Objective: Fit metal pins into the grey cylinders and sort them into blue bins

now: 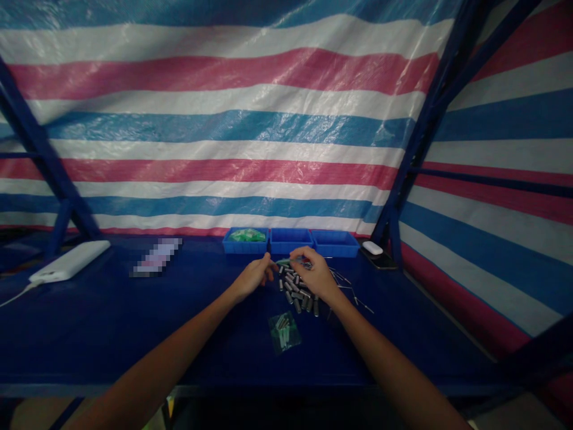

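Note:
A small greenish clear plastic bag (283,261) is between my hands, above the far side of a pile of short metal cylinders (295,289). My right hand (313,273) pinches the bag's right side with thumb and fingers. At its left edge is my left hand (254,277), with loosely bent fingers apart from the thumb; whether they touch the bag is hard to tell. Thin metal rods (353,292) lie scattered right of the pile, partly behind my right hand. Nearer to me lies a filled clear bag (285,332) with several small metal pieces inside.
Three blue bins (290,240) stand in a row at the back; the left one holds green plastic bags (248,235). A white power bank (69,263) with a cable and a blurred phone-like item (157,257) lie left. A white case (372,248) rests on a dark phone (382,261).

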`<state>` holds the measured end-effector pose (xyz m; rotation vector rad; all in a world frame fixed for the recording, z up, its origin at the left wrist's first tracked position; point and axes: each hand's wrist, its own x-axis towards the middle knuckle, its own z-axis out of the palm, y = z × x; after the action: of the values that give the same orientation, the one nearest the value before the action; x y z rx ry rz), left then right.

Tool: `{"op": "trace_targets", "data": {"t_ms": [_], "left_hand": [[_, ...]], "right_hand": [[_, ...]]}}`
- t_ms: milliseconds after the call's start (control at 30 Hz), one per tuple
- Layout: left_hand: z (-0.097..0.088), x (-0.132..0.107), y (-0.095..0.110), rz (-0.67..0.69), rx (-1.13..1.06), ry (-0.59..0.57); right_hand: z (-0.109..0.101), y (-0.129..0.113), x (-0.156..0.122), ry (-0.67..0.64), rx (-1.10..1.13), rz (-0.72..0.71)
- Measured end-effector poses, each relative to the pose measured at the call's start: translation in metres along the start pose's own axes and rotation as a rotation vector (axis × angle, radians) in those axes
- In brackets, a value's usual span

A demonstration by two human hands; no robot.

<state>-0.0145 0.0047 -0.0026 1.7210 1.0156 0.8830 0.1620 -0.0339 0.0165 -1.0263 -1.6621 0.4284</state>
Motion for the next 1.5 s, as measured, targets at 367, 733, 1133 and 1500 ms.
{"op": "trace_targets", "data": {"t_ms": [367, 733, 1133, 1500], "left_hand": [[0.001, -0.004, 0.006, 0.272, 0.0, 0.095], [0.002, -0.008, 0.01, 0.512, 0.345, 0.178], [-0.001, -0.004, 0.016, -0.151, -0.475, -0.119], [0.006, -0.004, 0.01, 0.058, -0.211, 0.045]], "right_hand": [[0.004, 0.006, -0.003, -0.006, -0.154, 0.064], [0.012, 0.001, -0.001, -0.028, 0.416, 0.528], [0.006, -0.002, -0.005, 0.117, -0.234, -0.131], [0.008, 0.006, -0.004, 0.085, -0.167, 0.063]]}}
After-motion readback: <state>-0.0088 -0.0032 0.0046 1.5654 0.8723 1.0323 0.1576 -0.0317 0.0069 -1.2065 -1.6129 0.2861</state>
